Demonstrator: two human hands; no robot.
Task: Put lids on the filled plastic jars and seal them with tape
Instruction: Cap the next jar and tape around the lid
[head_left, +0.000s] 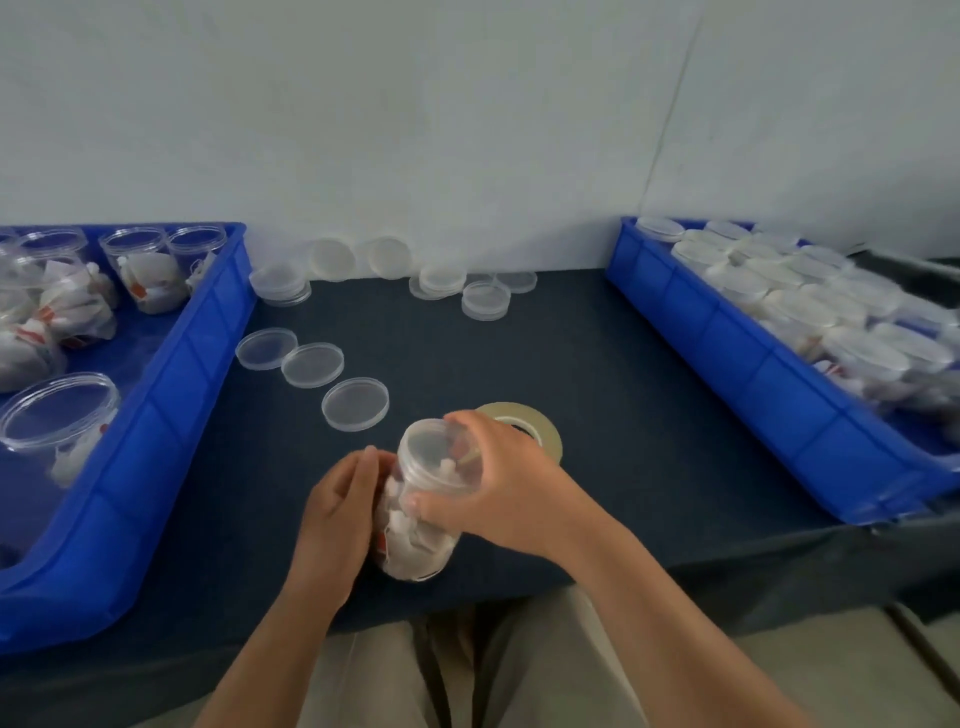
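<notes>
A clear plastic jar filled with white packets stands near the table's front edge, with a clear lid on its mouth. My right hand grips the lid rim, thumb on the near side, fingers over the far side. My left hand is against the jar's left side, its fingers held nearly straight. A roll of clear tape lies flat on the table right behind my right hand, partly hidden by it.
Loose clear lids lie scattered over the dark table, more leaning at the wall. A blue tray at left holds open filled jars. Another blue tray at right holds lidded jars.
</notes>
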